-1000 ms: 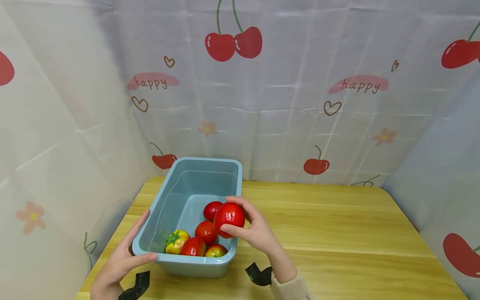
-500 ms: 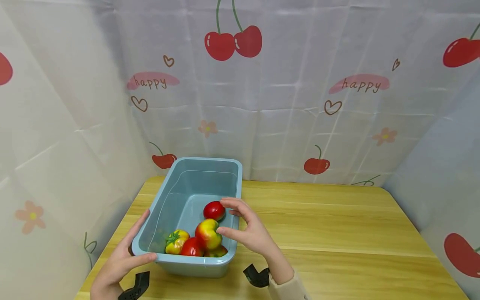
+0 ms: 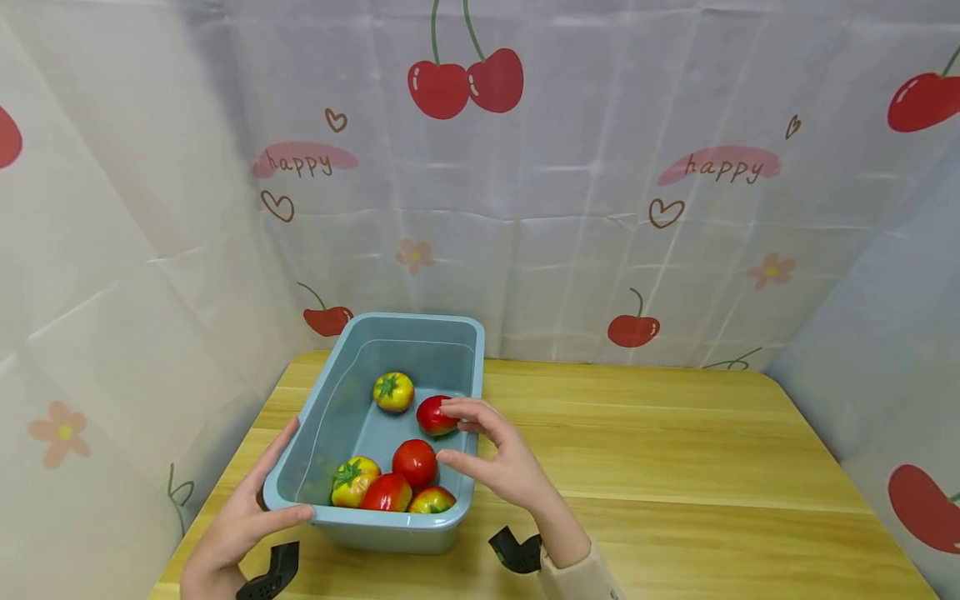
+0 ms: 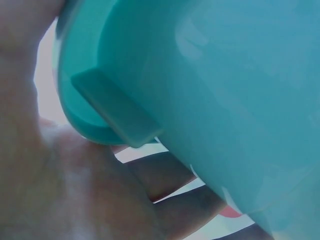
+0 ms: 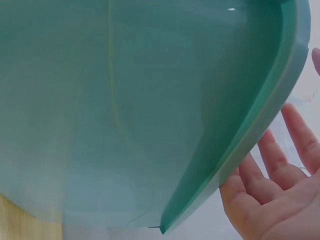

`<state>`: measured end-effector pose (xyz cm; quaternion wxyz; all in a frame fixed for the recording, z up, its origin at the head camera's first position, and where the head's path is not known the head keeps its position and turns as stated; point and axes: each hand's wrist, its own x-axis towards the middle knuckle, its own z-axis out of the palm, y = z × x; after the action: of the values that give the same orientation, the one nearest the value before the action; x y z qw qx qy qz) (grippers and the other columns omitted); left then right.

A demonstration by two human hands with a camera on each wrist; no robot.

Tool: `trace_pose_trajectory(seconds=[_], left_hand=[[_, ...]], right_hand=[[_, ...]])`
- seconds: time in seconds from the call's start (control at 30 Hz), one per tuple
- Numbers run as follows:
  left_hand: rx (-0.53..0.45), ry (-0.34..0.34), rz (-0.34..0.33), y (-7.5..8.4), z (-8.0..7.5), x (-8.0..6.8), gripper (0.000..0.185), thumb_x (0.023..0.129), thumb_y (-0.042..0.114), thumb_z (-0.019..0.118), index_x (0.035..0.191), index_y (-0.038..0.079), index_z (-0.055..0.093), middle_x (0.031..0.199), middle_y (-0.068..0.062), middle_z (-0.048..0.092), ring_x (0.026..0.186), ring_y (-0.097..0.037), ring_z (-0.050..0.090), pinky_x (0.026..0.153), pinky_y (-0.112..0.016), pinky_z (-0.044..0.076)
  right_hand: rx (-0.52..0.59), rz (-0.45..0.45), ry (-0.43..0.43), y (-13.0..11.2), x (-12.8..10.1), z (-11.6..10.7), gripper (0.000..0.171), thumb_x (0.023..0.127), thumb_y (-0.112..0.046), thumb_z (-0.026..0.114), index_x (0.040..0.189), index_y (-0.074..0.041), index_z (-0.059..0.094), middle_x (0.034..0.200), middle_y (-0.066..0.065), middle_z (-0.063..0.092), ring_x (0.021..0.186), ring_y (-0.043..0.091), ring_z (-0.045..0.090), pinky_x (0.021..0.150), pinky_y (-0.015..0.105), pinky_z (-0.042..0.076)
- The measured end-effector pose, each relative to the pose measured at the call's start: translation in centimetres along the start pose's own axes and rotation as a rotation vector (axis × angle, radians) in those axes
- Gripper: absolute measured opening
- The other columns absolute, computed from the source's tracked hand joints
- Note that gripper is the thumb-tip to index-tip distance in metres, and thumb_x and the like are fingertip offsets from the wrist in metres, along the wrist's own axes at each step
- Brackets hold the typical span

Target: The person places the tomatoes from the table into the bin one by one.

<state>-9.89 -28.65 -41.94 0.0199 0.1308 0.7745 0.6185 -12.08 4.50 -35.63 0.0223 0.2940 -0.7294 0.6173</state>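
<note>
In the head view, a light blue plastic bin (image 3: 408, 522) stands at the left of the table. My left hand (image 3: 232, 525) holds its near left corner, thumb over the rim and fingers along the outer side. My right hand (image 3: 502, 454) hovers over the right rim, fingers apart and holding nothing. Nearest to its fingertips are a dark red fruit (image 3: 433, 417) and a round red fruit (image 3: 415, 462). A yellow fruit with green leaves (image 3: 393, 392) lies farther back in the bin. Near the front lie another yellow leafy fruit (image 3: 354, 483), a red one (image 3: 387, 493) and a yellow-red one (image 3: 432, 501).
The wooden table (image 3: 645, 467) extends to the right of the bin. A white curtain (image 3: 555, 275) printed with cherries hangs behind and at both sides. The bin's far end stands near it.
My right hand has let go of the large glossy red fruit, which turned as it dropped into the bin. A yellow leafy fruit now lies at the back. The left hand stays put.
</note>
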Motion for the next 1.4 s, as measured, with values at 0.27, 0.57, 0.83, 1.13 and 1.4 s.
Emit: trace_pose_trajectory(seconds=[0.27,0.57,0.83,1.13,1.4], left_hand=[[0.018,0.006,-0.008,0.1,0.0,0.0,0.095,0.080,-0.004,0.068,0.152,0.025,0.012,0.149,-0.015,0.012,0.113,-0.016,0.041,0.080,-0.031,0.051],[0.027,0.015,-0.016,0.2,0.2,0.1,0.097,0.079,-0.003,0.069,0.152,0.026,0.012,0.149,-0.015,0.012,0.115,-0.027,0.036,0.079,-0.031,0.051],[0.035,0.036,-0.061,0.4,0.2,-0.1,0.098,0.079,-0.001,0.070,0.152,0.029,0.012,0.150,-0.016,0.010,0.119,-0.033,0.030,0.080,-0.029,0.050],[0.214,0.097,0.002,1.7,0.4,-0.8,0.094,0.080,0.007,0.074,0.151,0.031,0.016,0.155,-0.008,0.011,0.118,0.001,0.034,0.085,-0.013,0.039],[0.271,0.264,-0.169,5.1,2.3,-0.4,0.090,0.083,0.033,0.072,0.150,0.035,0.013,0.156,0.001,0.008,0.137,-0.037,0.018,0.102,-0.051,0.031]], right_hand=[[-0.011,-0.020,0.017,0.2,0.0,-0.2,0.036,0.084,-0.001,0.067,0.120,0.000,0.058,0.126,0.014,0.055,0.117,0.022,0.049,0.095,0.046,0.041],[-0.011,-0.004,0.015,1.7,0.0,-0.2,0.036,0.085,-0.003,0.066,0.121,-0.005,0.058,0.127,0.006,0.055,0.116,0.020,0.050,0.095,0.049,0.040],[0.013,-0.004,-0.008,3.6,0.1,-0.6,0.036,0.088,-0.011,0.067,0.123,-0.013,0.058,0.124,-0.001,0.056,0.116,0.022,0.051,0.097,0.038,0.040],[0.039,-0.022,-0.002,3.9,-0.5,-1.6,0.035,0.089,-0.008,0.063,0.124,-0.007,0.056,0.123,0.008,0.057,0.113,0.023,0.053,0.096,0.041,0.041],[0.052,0.065,0.027,4.3,-1.5,-3.2,0.033,0.096,-0.011,0.054,0.127,-0.003,0.054,0.125,0.014,0.055,0.115,0.034,0.051,0.092,0.034,0.045]])
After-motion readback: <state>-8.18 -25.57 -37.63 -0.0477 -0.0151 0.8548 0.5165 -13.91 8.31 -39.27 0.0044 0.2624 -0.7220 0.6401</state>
